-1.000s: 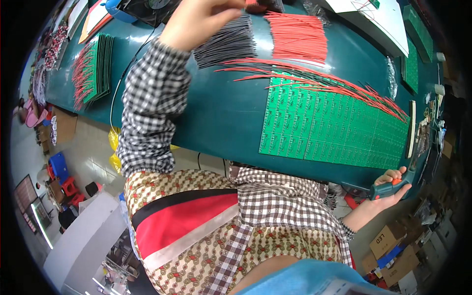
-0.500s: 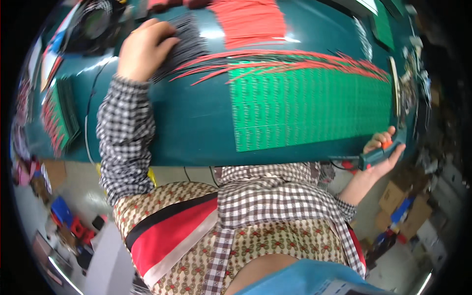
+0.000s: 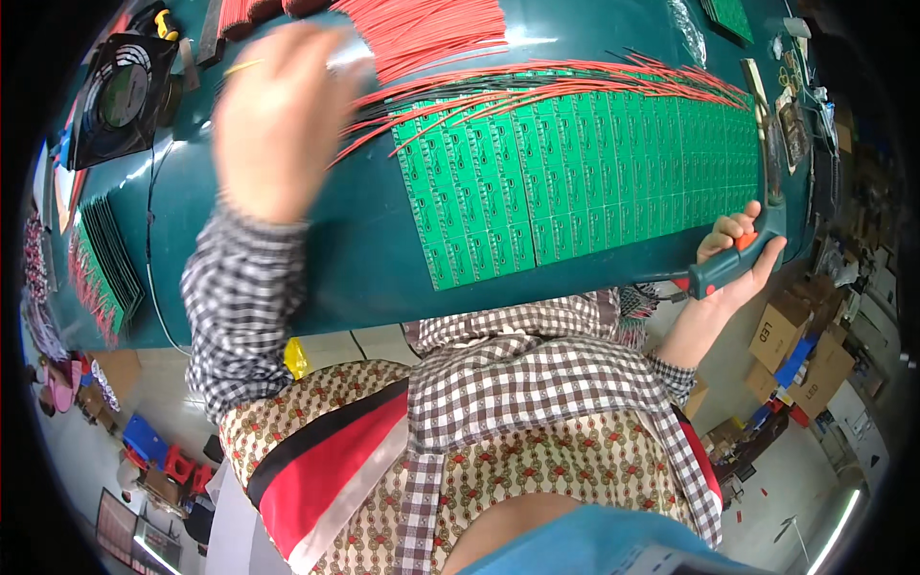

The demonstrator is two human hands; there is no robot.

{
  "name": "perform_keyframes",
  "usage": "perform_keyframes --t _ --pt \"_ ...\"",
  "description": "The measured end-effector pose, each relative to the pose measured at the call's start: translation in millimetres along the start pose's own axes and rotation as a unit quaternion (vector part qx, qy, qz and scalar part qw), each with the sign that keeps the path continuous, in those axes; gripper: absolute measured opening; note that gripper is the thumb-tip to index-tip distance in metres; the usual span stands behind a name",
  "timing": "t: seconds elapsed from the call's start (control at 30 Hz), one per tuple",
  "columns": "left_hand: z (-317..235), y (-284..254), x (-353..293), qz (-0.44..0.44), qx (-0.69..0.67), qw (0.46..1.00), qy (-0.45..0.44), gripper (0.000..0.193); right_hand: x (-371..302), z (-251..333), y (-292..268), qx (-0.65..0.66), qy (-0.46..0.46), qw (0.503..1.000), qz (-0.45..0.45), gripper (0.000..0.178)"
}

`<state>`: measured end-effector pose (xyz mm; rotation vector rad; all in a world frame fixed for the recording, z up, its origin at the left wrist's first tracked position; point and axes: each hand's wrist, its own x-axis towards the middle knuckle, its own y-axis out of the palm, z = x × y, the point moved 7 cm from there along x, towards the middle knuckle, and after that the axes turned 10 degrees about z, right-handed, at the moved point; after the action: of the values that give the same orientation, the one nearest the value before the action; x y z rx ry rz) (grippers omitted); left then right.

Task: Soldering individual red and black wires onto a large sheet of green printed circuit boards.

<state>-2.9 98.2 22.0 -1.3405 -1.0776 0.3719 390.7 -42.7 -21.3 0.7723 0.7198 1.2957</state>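
My left hand [image 3: 278, 125] is over the far left of the table, its fingers smeared by motion, so I cannot see whether it holds anything. It covers most of the spot with the black wires. My right hand [image 3: 730, 244] grips a green soldering gun [image 3: 724, 272] with an orange trigger at the right front edge, its metal end pointing away from me. Between my hands lies a panel of green circuit boards [image 3: 575, 182]. Loose red and black wires [image 3: 537, 88] stretch along its far edge. Beyond, close to my left hand, is a spread pile of red wires [image 3: 436, 34].
A black fan [image 3: 120, 96] stands at the far left, its cable [image 3: 149, 230] running toward the front edge. Nearer is a stack of green boards [image 3: 113, 259] with red wires. Small tools and metal parts [image 3: 791, 125] lie along the right side. Cardboard boxes [image 3: 800, 345] stand on the floor.
My left hand, which was resting on the black wires, is now blurred in motion. The whole view has shifted a little. My right hand still holds the soldering gun.
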Motion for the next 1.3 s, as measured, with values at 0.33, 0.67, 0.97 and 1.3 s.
perform_keyframes --t 0.33,0.67,0.97,1.3 --pt "-77 85 35 0.114 -0.085 0.98 0.137 0.038 26 -36 4 0.041 0.023 0.998 0.034 0.057" --pt "-72 78 31 0.181 -0.078 0.96 0.198 0.022 13 -45 6 0.045 0.018 0.999 -0.002 0.055" --pt "-137 68 82 0.162 -0.145 0.969 0.115 0.049 17 -45 14 0.061 0.003 0.998 0.007 0.055" --pt "-152 78 124 0.148 -0.096 0.978 0.114 0.02 7 -43 36 0.079 -0.002 0.994 -0.073 0.058"
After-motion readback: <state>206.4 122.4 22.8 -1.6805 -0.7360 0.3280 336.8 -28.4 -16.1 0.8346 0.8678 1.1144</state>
